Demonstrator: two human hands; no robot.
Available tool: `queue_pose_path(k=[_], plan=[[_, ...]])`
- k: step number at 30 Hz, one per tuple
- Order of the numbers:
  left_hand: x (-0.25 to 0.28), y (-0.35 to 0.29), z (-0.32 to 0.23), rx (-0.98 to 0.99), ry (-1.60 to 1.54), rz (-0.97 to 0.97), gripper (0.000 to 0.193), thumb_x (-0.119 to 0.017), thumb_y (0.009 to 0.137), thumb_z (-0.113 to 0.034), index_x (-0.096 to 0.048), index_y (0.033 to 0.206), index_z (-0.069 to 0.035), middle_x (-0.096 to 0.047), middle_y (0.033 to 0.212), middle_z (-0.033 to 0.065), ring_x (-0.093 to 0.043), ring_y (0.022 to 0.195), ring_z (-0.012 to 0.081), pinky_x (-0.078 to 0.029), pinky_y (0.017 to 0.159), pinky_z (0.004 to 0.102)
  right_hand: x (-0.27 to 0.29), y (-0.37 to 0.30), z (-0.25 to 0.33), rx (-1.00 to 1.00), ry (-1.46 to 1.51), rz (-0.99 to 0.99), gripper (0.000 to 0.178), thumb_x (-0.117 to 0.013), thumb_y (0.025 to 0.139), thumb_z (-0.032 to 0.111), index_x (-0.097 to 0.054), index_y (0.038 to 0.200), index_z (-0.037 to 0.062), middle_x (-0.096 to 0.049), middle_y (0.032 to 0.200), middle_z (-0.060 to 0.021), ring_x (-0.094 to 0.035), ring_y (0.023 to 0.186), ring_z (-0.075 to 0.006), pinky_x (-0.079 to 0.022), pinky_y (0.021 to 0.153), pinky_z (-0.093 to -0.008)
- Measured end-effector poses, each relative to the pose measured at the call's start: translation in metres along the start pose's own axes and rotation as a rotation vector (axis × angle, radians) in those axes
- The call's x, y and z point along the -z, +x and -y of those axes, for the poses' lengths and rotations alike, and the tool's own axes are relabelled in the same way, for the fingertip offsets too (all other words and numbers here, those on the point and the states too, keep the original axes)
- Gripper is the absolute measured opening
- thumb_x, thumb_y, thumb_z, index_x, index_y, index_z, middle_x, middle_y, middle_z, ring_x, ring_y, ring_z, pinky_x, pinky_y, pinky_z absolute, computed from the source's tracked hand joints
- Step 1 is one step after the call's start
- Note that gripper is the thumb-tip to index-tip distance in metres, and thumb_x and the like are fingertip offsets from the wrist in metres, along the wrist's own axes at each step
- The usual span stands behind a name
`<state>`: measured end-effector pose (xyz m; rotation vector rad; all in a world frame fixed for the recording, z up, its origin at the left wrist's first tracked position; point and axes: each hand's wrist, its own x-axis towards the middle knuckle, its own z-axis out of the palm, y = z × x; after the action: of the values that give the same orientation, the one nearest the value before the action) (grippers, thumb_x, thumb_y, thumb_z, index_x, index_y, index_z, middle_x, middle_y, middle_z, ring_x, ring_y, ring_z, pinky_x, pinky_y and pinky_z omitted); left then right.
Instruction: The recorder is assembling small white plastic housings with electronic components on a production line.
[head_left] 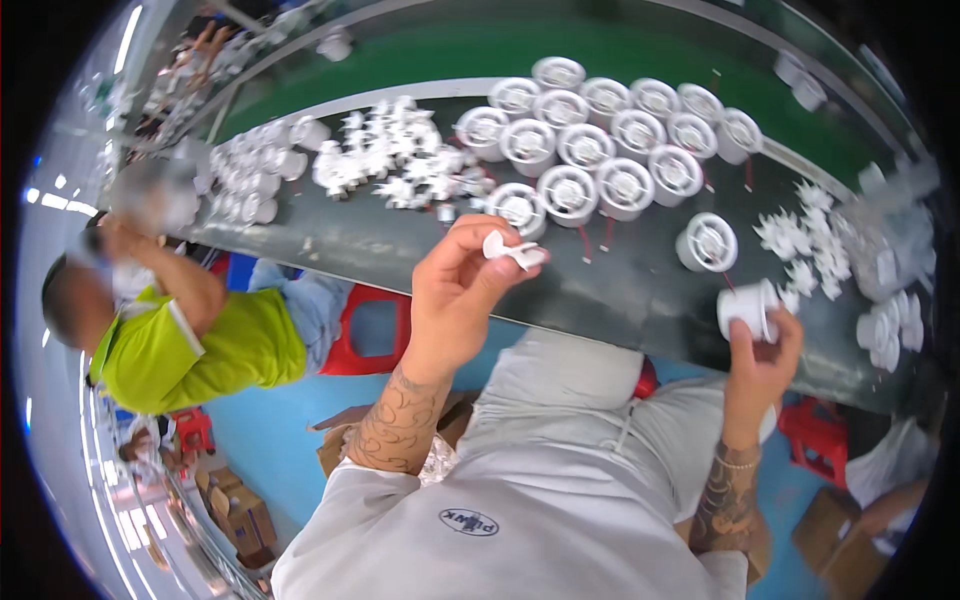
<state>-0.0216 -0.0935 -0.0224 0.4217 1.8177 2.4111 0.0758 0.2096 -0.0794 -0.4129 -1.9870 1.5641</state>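
Note:
Between the thumb and fingers of my left hand (455,285) is a small white fan blade (512,250), raised above the table's near edge. My right hand (762,365) grips a white round fan housing (748,310) by its side, tilted over the table at the right. Just beyond it a single housing (707,243) stands with its open ringed face up and a thin red wire beside it. Several more white housings (585,147) are grouped in rows farther back. White fan blades (400,150) lie in a pile left of them, and another blade pile (805,235) lies at the right.
The dark table (640,300) runs across in front of me. More white parts (250,175) cover its left end, and stacked white cups (888,330) stand at the right. A person in a yellow-green shirt (200,345) sits at the left. Red stools (372,335) and cardboard boxes (240,515) stand below.

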Motion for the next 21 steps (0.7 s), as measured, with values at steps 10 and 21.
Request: queue_pose_path(k=[10, 21], plan=[[-0.103, 0.008, -0.001, -0.232, 0.464, 0.525, 0.024, -0.069, 0.077, 0.000, -0.071, 0.101, -0.003, -0.047, 0.135, 0.0193, -0.054, 0.117, 0.0301, -0.044, 0.098, 0.0416, -0.030, -0.007, 0.084, -0.765, 1.135, 0.198, 0.048, -0.043, 0.101, 0.038, -0.047, 0.131, 0.0008, -0.060, 0.118, -0.0193, -0.062, 0.104, -0.0275, -0.053, 0.086, -0.0396], [-0.122, 0.001, 0.019, -0.039, 0.258, 0.478, 0.021, -0.066, 0.082, 0.005, -0.069, 0.102, 0.002, -0.053, 0.128, 0.0164, -0.065, 0.095, 0.0209, -0.055, 0.078, 0.0312, -0.021, -0.011, 0.070, -0.730, 1.148, 0.179, 0.047, -0.042, 0.101, 0.037, -0.049, 0.130, 0.0009, -0.061, 0.118, -0.0151, -0.061, 0.108, -0.0256, -0.052, 0.088, -0.0381]])
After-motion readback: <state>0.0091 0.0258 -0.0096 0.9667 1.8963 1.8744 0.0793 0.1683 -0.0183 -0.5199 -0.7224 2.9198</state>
